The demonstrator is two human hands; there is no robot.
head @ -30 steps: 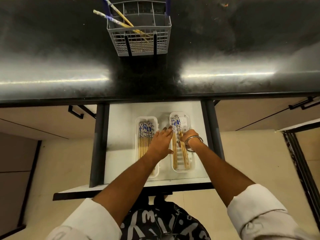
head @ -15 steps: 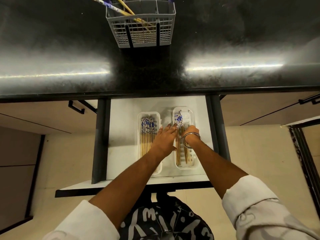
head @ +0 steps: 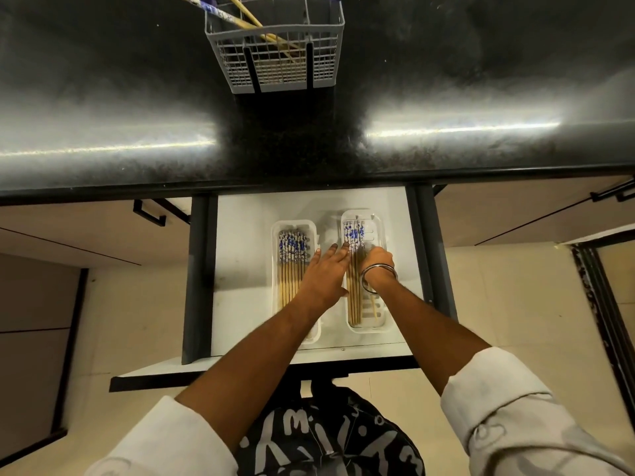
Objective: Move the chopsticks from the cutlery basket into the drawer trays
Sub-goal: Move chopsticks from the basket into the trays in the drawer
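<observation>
Several blue-patterned, seemingly wooden chopsticks [head: 291,266]

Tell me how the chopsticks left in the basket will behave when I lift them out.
The chopsticks look thin, straight and wooden, so probably stiff and light. They lean crossed over the cutlery basket rim, so lifting one may shift the other.

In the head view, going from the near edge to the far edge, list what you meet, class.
Patterned clothing → drawer front edge → right tray → black countertop → cutlery basket.
</observation>
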